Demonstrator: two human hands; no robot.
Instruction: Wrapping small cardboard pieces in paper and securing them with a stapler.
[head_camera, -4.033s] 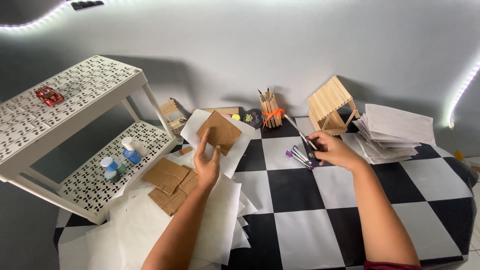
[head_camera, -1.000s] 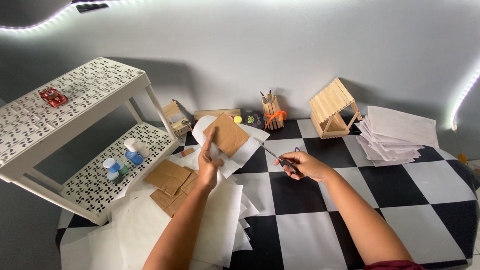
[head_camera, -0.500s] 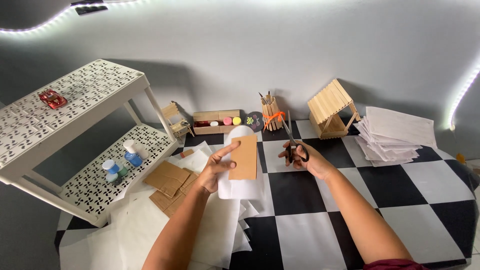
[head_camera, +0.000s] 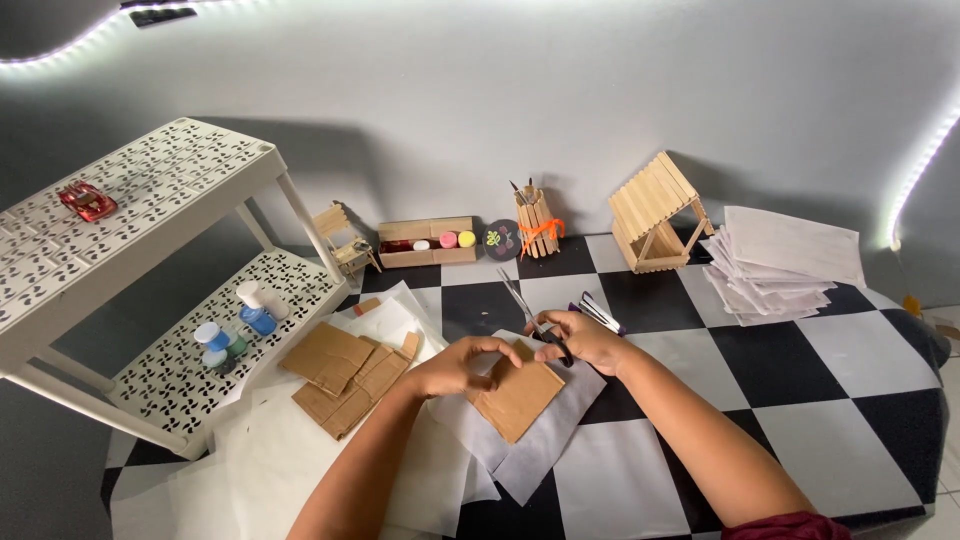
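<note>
Holding a cardboard piece (head_camera: 520, 398) with white paper sheet (head_camera: 540, 450) under it: left hand (head_camera: 455, 365) grips the piece's left edge, fingers curled over the top, thumb underneath. Right hand (head_camera: 585, 340) is closed around scissors (head_camera: 535, 315), fingers through the handles, blades pointing up and away toward the far edge of the checkered tabletop (head_camera: 850, 370). Whether the blades are apart or together can't be told. Scissors touch the cardboard's upper right corner area.

Head view, only one view. Cardboard and paper sit over the middle of the tabletop, near the front edge, lifted or resting — can't tell.

Left of the hands: stack of cardboard scraps (head_camera: 345, 375) on loose white paper (head_camera: 250, 470) at the front-left corner. White perforated shelf unit (head_camera: 150, 190) stands at the left edge; red toy car (head_camera: 88, 200) on its top tier, small paint bottles (head_camera: 235, 325) on the lower tier.

Along the far edge: small wooden chair model (head_camera: 345, 245), cardboard tray of paint pots (head_camera: 425, 242), stick-built pencil holder (head_camera: 537, 222), popsicle-stick house (head_camera: 655, 212). Stack of white sheets (head_camera: 785, 262) near the far-right corner. Pens (head_camera: 600, 313) lie just beside the right hand.
</note>
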